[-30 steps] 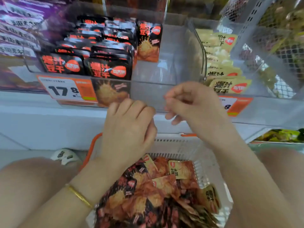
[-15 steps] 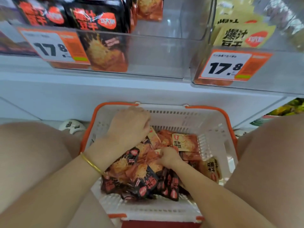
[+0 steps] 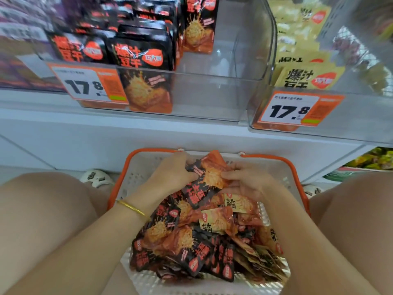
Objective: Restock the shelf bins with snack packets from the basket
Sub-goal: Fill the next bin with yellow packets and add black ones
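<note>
While left hand (image 3: 172,175) and right hand (image 3: 244,182) pinch packet bunch (image 3: 209,175) — each grip curled | long axis tilted up-right

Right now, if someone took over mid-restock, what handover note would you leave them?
Left hand and right hand: both grip one bunch of black-orange packets at the far end of the basket, by the pile.
Middle bin: black packets stacked in its left part, right part bare.
Done: bunch gathered.
Left: lift it into the bin's bare part; many packets lie in the basket.
</note>
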### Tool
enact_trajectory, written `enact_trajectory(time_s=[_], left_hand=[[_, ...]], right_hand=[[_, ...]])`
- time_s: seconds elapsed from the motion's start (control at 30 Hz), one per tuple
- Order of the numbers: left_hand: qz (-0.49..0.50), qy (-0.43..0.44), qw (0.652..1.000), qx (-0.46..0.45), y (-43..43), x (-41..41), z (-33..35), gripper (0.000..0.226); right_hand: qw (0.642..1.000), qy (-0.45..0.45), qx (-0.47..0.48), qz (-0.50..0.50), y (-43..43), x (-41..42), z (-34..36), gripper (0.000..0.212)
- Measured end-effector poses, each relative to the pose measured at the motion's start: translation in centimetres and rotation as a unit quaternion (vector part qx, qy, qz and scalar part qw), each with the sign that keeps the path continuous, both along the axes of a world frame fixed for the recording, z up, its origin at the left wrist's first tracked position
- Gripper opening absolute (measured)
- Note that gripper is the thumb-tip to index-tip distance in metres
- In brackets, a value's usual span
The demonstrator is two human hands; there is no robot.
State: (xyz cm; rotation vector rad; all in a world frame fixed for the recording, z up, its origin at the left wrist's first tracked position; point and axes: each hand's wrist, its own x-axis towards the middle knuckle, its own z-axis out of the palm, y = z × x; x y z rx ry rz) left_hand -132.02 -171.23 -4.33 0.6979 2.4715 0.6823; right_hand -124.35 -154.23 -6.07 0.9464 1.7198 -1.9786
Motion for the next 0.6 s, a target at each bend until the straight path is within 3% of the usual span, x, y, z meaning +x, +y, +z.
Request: enact_trajectory(time_s=[0.03, 0.1, 0.17, 0.23, 0.27, 0.33, 0.4, 0.47, 0.53, 0.6], left_hand=[[-0.002, 0.02, 1.0, 0.021, -0.1, 0.0, 0.8, 0.007], [-0.05, 0.066, 0.996, 0.021, -0.5, 0.0, 2.4, 0.004], [-0.098, 0.092, 0.991, 0.008, -0.8, -0.1, 4.1, 0.015], [-0.095, 0.097, 0.988, 0.069, -1.1, -0.2, 6.0, 0.018], [-0.086, 0.104, 0.985, 0.109, -1.2, -0.4, 7.1, 0.02], [-0.059, 0.108, 0.974, 0.188, -1.3, -1.2, 9.4, 0.027], [-0.008, 0.134, 0.95, 0.281, -1.4, -2.2, 11.9, 0.03], [0.049, 0.247, 0.893, 0.373, -1.6, -3.8, 14.0, 0.025], [0.092, 0.38, 0.842, 0.372, -1.7, -6.0, 15.2, 0.028], [0.088, 0.448, 0.845, 0.279, -1.6, -8.2, 15.4, 0.038]], right_hand=[[0.992, -0.007, 0.116, 0.052, -0.1, 0.1, 0.1, 0.013], [0.926, 0.028, 0.342, 0.157, -0.2, 0.0, 0.8, 0.049], [0.886, 0.107, 0.388, 0.229, -0.6, 0.0, 2.6, 0.056], [0.873, 0.156, 0.364, 0.284, -1.1, 0.0, 4.5, 0.029], [0.886, 0.171, 0.323, 0.284, -1.3, 0.0, 5.3, 0.023], [0.924, 0.207, 0.202, 0.25, -1.6, -0.1, 7.4, 0.032], [0.935, 0.252, 0.133, 0.211, -2.1, -0.7, 10.9, 0.027], [0.935, 0.305, 0.109, 0.142, -2.7, -2.0, 14.9, 0.017], [0.909, 0.364, 0.199, 0.029, -2.9, -4.1, 18.1, 0.012], [0.834, 0.365, 0.411, -0.048, -2.7, -7.8, 20.0, 0.017]])
